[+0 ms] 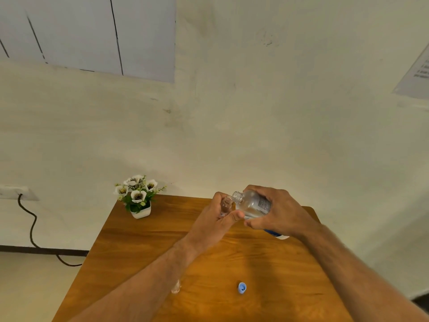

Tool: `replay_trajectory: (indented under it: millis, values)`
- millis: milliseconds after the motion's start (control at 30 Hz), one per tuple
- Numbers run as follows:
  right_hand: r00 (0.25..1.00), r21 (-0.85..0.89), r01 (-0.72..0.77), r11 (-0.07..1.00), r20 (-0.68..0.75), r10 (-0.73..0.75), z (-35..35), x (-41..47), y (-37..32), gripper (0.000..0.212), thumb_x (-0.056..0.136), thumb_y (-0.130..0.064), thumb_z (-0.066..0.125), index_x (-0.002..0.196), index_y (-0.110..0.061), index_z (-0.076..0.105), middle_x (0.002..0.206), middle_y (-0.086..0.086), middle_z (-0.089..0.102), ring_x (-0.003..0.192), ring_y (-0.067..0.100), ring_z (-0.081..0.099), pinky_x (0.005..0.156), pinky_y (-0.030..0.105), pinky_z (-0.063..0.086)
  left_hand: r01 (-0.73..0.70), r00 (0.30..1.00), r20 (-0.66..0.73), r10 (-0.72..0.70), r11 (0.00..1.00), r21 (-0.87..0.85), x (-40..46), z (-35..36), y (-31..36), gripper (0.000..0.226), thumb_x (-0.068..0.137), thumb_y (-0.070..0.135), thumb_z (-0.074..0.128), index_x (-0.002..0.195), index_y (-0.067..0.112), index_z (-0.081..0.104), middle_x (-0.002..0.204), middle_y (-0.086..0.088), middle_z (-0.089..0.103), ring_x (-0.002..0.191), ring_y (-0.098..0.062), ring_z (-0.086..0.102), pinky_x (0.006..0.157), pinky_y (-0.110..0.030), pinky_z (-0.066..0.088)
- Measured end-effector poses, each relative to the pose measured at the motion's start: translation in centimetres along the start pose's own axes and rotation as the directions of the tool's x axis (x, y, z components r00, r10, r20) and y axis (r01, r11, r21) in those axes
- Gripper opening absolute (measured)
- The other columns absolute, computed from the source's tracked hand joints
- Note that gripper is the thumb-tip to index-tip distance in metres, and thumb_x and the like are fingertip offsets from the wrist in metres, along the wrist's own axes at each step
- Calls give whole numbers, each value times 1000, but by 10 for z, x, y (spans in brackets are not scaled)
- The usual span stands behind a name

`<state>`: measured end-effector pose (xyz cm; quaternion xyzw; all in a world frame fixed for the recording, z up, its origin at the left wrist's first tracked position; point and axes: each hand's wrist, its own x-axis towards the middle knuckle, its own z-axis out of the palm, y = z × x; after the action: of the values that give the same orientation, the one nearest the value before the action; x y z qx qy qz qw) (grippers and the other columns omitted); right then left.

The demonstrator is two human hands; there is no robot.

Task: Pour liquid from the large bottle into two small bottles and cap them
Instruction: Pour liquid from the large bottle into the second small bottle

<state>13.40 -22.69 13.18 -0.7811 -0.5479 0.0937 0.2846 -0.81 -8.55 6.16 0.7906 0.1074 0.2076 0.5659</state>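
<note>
From the head view, the right hand [278, 210] gripped the tilted large bottle [253, 204] round its body above the counter [144, 247]; the left hand [218, 217] pinched a small bottle [226, 205], mouths nearly touching; both looked light, smooth, probably slippery; a blue cap [242, 287] lay nearby.

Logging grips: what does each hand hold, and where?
Left hand grips the small bottle round its body; right hand grips the large bottle round its body.

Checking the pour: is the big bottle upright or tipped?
Tipped. The right hand holds the large bottle tilted, its uncapped neck beside the small bottle.
</note>
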Motion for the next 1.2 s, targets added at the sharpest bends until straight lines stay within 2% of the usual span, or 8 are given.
replay_trajectory:
  millis: [100, 200, 300, 467, 633, 733, 1067, 1200]
  values:
    - [1000, -37, -3, 999, 10, 4, -2, 0, 1, 56, 60, -58, 81, 105, -66, 49, 93, -29, 62, 90, -7, 61, 63, 10, 53, 0, 1000, -7, 0, 1000, 14, -1, 1, -1, 63, 74, 80, 51, 102, 24, 47, 81, 0, 56, 65, -5, 48, 59, -19, 46]
    - [999, -67, -13, 998, 31, 15, -4, 1, 0, 57, 58, -60, 78, 104, -70, 46, 98, -30, 60, 92, -8, 58, 63, 8, 51, 5, 1000, -23, -5, 1000, 6, -2, 2, -2, 56, 72, 79, 53, 98, 30, 46, 78, 9, 53, 61, 2, 45, 58, -14, 44]
    - [998, -83, -21, 996, 56, 26, -6, 0, -1, 57, 57, -61, 76, 105, -68, 47, 99, -29, 59, 89, -7, 59, 61, 8, 50, 10, 999, -39, -11, 1000, -5, -3, 3, -2, 60, 70, 81, 53, 99, 28, 48, 80, 9, 55, 62, 5, 47, 61, -12, 46]
    - [994, -128, -51, 990, 89, 62, -7, 1, 0, 71, 56, -62, 73, 122, -46, 54, 107, -20, 61, 87, -1, 59, 65, 9, 43, 17, 999, -37, -17, 1000, 0, -6, 3, -1, 66, 68, 83, 52, 99, 25, 48, 79, 8, 51, 62, 0, 43, 58, -14, 43]
    - [991, -157, -73, 985, 96, 89, -7, 0, -1, 70, 56, -62, 74, 121, -47, 54, 105, -22, 60, 86, 0, 59, 67, 13, 47, 22, 998, -57, -21, 1000, 4, -8, 5, 1, 60, 68, 82, 53, 97, 30, 47, 80, 12, 53, 62, 8, 48, 60, -10, 43]
    - [989, -173, -84, 981, 108, 104, -7, -1, -1, 71, 54, -64, 73, 121, -47, 54, 105, -21, 59, 87, 1, 58, 68, 15, 47, 41, 997, -65, -40, 999, 20, -9, 7, 0, 65, 68, 84, 52, 100, 27, 48, 83, 9, 54, 64, 5, 47, 61, -12, 44]
    - [981, -214, -120, 969, 126, 150, -12, -6, -5, 85, 52, -63, 72, 132, -40, 52, 111, -19, 57, 92, 6, 58, 74, 21, 51, 33, 998, -59, -33, 999, -1, -13, 13, 3, 55, 69, 79, 54, 94, 32, 46, 75, 13, 52, 58, 4, 44, 55, -12, 42]
    - [979, -226, -127, 966, 126, 158, -13, -8, -8, 91, 50, -65, 69, 135, -37, 51, 111, -20, 54, 93, 6, 56, 69, 16, 44, 25, 997, -68, -24, 1000, 2, -15, 14, 2, 49, 71, 74, 57, 93, 32, 45, 73, 13, 51, 55, 7, 44, 54, -10, 41]
